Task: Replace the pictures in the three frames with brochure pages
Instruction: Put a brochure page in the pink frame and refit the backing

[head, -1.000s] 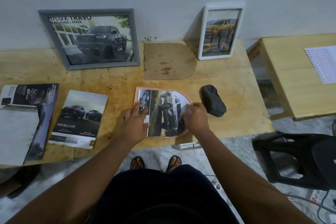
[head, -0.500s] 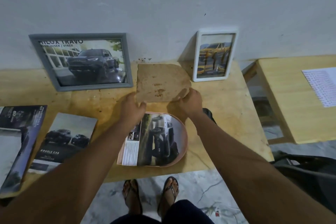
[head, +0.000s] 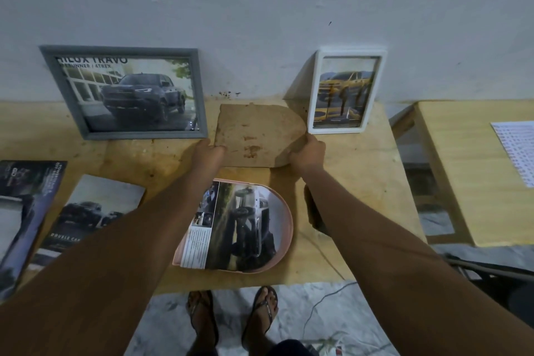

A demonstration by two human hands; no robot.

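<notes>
A brown arched backing board [head: 254,133] is at the back of the wooden table [head: 355,182], its near edge lifted a little. My left hand [head: 206,153] grips its left edge and my right hand [head: 307,153] grips its right, rounded edge. Nearer to me lies a pink arched frame [head: 284,246] face down with a car brochure page [head: 239,228] laid in it. A grey frame [head: 127,92] with a dark truck picture and a white frame [head: 345,89] with a yellow car picture lean on the wall.
Two car brochures lie at the left, a white-edged one [head: 95,211] and a dark open one [head: 26,211]. A dark pouch [head: 313,214] sits half hidden under my right forearm. A second wooden table [head: 476,170] with a printed sheet [head: 517,150] stands at the right.
Both hands left the brochure page in the pink frame, reached to the back of the table and took hold of the brown backing board, raising its near edge slightly.
</notes>
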